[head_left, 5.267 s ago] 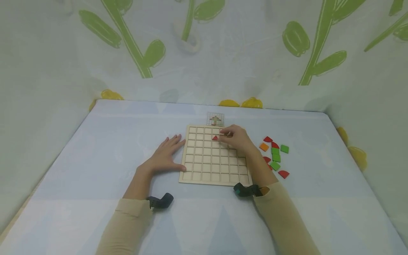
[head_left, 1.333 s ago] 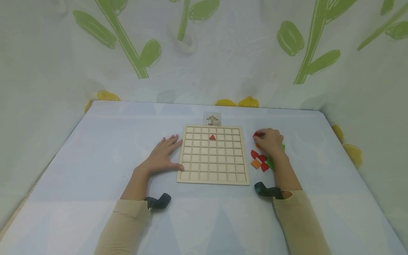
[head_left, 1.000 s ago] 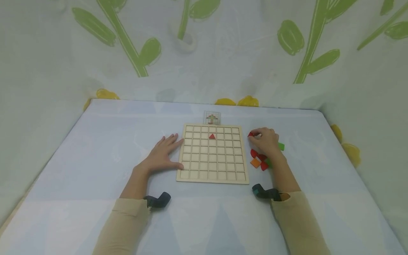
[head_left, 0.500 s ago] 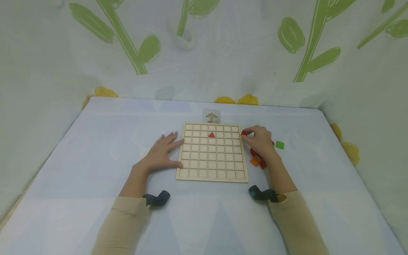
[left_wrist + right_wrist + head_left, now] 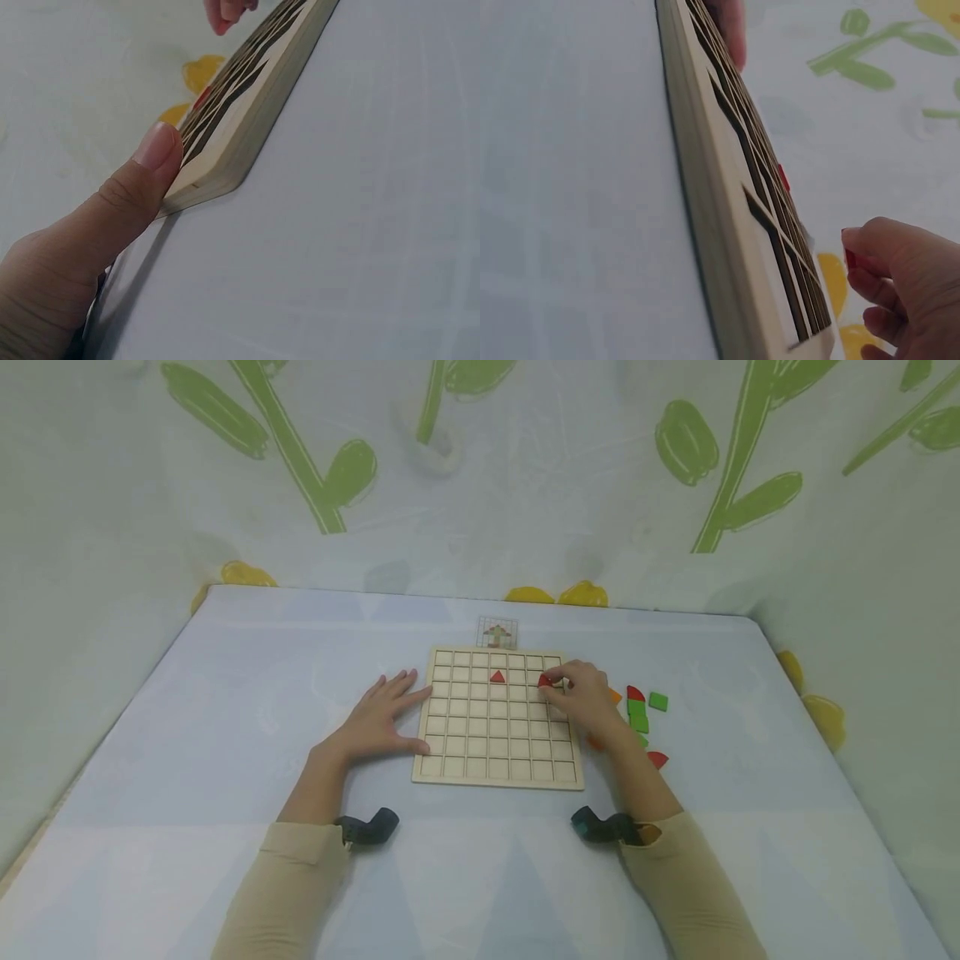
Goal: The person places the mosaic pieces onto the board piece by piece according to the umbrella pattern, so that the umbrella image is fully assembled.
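A square wooden grid board (image 5: 477,727) lies mid-table, with a red triangle tile (image 5: 498,677) in one cell of its second row from the far side. My left hand (image 5: 375,724) is spread flat along the board's left edge, with the thumb on its near corner frame. Between thumb and fingers, my right hand (image 5: 588,695) pinches a red quarter-circle tile (image 5: 544,680) over the right side of that row. The right wrist view shows the pinched tile's red edge (image 5: 850,258) at the fingertips, above the board's surface.
Right of the board lie loose tiles: a green square (image 5: 658,702), a red quarter circle (image 5: 636,693), another red one (image 5: 657,760) and an orange tile (image 5: 615,696), some partly hidden by the right arm. A small pattern card (image 5: 497,632) lies beyond the board's far edge.
My right hand picked up the red quarter-circle tile from the loose tiles and has carried it left, over the board. My left hand has kept its place at the board's edge.
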